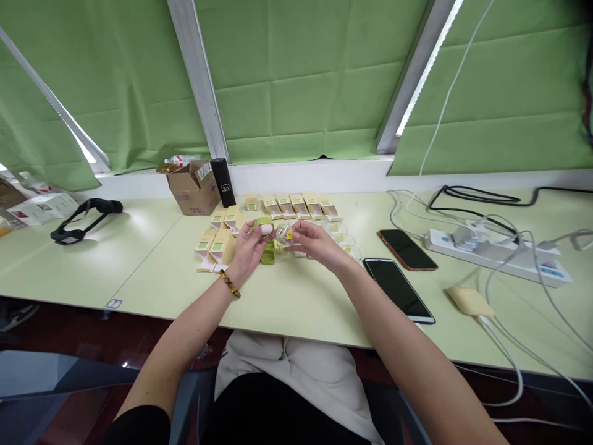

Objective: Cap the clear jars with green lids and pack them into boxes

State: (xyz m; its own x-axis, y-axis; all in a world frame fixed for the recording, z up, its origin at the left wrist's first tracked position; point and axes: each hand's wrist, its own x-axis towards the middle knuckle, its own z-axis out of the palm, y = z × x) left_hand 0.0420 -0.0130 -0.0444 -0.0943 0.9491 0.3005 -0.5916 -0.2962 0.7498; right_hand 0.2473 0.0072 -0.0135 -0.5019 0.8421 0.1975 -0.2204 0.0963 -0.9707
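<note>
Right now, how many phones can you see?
2. The white-edged phone lies just right of the person's right forearm; the brown-edged phone lies beyond it, farther back. Others could be hidden.

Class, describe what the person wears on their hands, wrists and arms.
The left hand and right hand are gloveless. A beaded bracelet, brown and amber, circles the left wrist; the right is bare. A black sleeve shows on the left arm.

Green-and-white case (265, 226), amber-brown bracelet (230, 283), plain green blinds (319, 74)
</note>
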